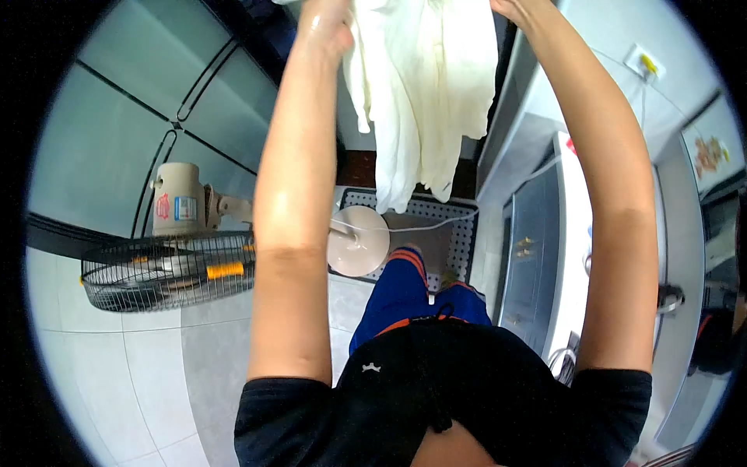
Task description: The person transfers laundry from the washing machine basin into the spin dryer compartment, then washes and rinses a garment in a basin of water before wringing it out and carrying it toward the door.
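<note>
A white cloth garment [420, 86] hangs in folds from the top edge of the head view, with long narrow ends dangling above the floor mat. My left hand [325, 27] is closed on its upper left side, the thumb side showing against the cloth. At the garment's upper right edge, my right hand [510, 8] grips it, mostly cut off by the frame, so its fingers barely show. Both arms are stretched forward and raised. The top of the garment lies out of view.
A standing fan [167, 272] is at my left, its round base [358, 241] on a dotted mat [463, 241]. A white cord crosses the mat. Glass-panelled doors [117, 132] stand on the left; a grey cabinet [533, 257] and a wall socket [646, 62] are on the right.
</note>
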`<state>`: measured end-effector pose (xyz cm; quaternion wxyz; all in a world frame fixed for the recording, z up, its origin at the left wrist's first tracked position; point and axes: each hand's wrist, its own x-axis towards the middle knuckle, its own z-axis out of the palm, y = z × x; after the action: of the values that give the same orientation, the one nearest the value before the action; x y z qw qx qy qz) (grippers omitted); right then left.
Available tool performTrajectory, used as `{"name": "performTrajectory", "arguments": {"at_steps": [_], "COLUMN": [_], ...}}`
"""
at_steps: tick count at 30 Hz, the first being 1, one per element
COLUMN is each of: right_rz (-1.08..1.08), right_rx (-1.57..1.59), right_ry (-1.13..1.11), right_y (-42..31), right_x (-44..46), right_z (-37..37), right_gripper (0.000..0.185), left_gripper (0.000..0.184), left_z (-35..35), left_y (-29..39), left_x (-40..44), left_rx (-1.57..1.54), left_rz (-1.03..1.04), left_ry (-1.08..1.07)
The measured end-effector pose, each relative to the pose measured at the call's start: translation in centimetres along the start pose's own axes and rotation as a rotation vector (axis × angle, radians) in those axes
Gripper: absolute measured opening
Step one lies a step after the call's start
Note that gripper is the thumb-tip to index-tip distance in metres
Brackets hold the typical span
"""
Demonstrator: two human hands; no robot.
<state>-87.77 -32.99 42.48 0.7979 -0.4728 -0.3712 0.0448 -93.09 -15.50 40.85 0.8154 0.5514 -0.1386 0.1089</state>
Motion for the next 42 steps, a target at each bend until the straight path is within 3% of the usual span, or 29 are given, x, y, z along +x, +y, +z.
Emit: {"name": "performTrajectory", "arguments": {"at_steps": [4, 6, 8, 11, 14, 16, 18, 19, 20, 23, 25, 26, 29, 30, 32, 33, 34, 35, 36, 37, 38, 39, 40, 41, 42], "right_rz": [0.013, -0.006, 0.050, 0.078, 0.220, 0.312, 0.375, 0.288, 0.313, 0.243, 0.267, 0.229, 0.077, -0.025, -0.204, -0.229, -0.357, -0.053, 0.219, 0.254, 0.312, 0.332, 0.310, 0.258, 0.307], "right_rx": [-0.179, -0.320, -0.382, -0.412, -0.508, -0.683, -0.935, -1.025, -0.988, -1.249, -1.511, -1.411, -1.188, -1.278, -1.642, -1.864, -2.172, -2.165, -2.106, -1.772, -1.408, -1.314, -1.226, -1.139, -0.921], "right_ry": [0.175, 0.294, 0.341, 0.367, 0.330, 0.273, 0.198, 0.175, 0.191, 0.237, 0.377, 0.365, 0.404, 0.493, 0.711, 0.757, 0.709, 0.340, -0.005, 0.153, 0.272, 0.417, 0.567, 0.716, 0.695], "right_y": [2.7, 4.2, 6.7, 9.9, 13.1, 15.5, 19.0, 21.9, 24.2, 28.0, 26.0, 25.9, 23.7, 22.1, 21.1, 23.3, 28.2, 29.9, 29.7, 28.1, 28.8, 30.1, 30.5, 29.9, 26.6], "right_x": [7.0, 9.9, 14.1, 18.3, 24.0, 29.2, 34.4, 36.9, 37.9, 44.0, 44.7, 45.3, 49.3, 49.0, 47.3, 47.0, 46.0, 43.5, 42.9, 43.2, 42.5, 41.7, 41.7, 43.8, 45.2], "right_z": [-4.3, -6.7, -10.8, -15.0, -21.1, -27.6, -34.2, -37.1, -38.6, -45.8, -47.3, -49.9, -58.6, -58.5, -56.5, -58.1, -65.5, -65.9, -67.0, -69.1, -70.7, -73.4, -76.5, -79.7, -69.3], "right_gripper": [0.047, 0.049, 0.049, 0.047, 0.046, 0.043, 0.037, 0.040, 0.038, 0.034, 0.029, 0.028, 0.025, 0.025, 0.025, 0.025, 0.023, 0.024, 0.026, 0.028, 0.030, 0.030, 0.030, 0.030, 0.028], "left_gripper": [0.029, 0.024, 0.026, 0.029, 0.039, 0.045, 0.049, 0.046, 0.043, 0.030, 0.022, 0.019, 0.024, 0.026, 0.027, 0.024, 0.023, 0.025, 0.022, 0.018, 0.017, 0.017, 0.019, 0.019, 0.019], "left_z": [-5.9, -10.1, -17.6, -23.0, -29.0, -32.5, -35.0, -37.9, -40.4, -41.1, -38.0, -36.6, -33.6, -32.1, -27.4, -27.2, -31.6, -32.2, -35.4, -36.3, -35.8, -33.4, -33.5, -31.9, -30.5], "left_y": [2.7, 3.5, 2.2, 1.2, 0.3, -0.5, -1.8, -3.9, -6.2, -7.6, -7.3, -7.1, -6.7, -6.9, -8.0, -10.6, -15.9, -18.2, -22.3, -26.1, -28.0, -29.3, -31.4, -32.5, -33.7], "left_x": [8.5, 12.6, 18.2, 23.6, 31.4, 37.6, 43.0, 46.3, 49.0, 55.2, 55.9, 56.2, 60.7, 61.9, 61.4, 62.7, 67.9, 67.7, 68.9, 68.9, 71.2, 72.0, 73.3, 75.8, 76.5], "left_rx": [0.096, 0.311, 0.360, 0.923, 1.154, 1.733, 1.617, 1.626, 1.640, 1.188, 0.989, 0.892, 1.015, 1.100, 1.177, 1.214, 2.023, 2.236, 1.932, 1.561, 1.260, 1.041, 0.917, 0.756, 0.610], "left_rz": [0.001, -0.018, 0.058, 0.205, 0.177, 0.394, 0.351, 0.382, 0.387, -0.017, -0.051, -0.082, 0.046, 0.102, 0.378, 0.647, 0.740, 0.209, 0.277, 0.453, 0.045, -0.116, -0.034, -0.093, -0.197], "left_ry": [0.139, 0.256, 0.090, 0.411, 0.394, 0.523, 0.577, 0.554, 0.517, 0.327, 0.251, 0.217, 0.020, -0.062, 0.050, 0.118, 0.125, -0.055, -0.215, -0.119, -0.051, -0.011, -0.017, 0.078, 0.169]}}
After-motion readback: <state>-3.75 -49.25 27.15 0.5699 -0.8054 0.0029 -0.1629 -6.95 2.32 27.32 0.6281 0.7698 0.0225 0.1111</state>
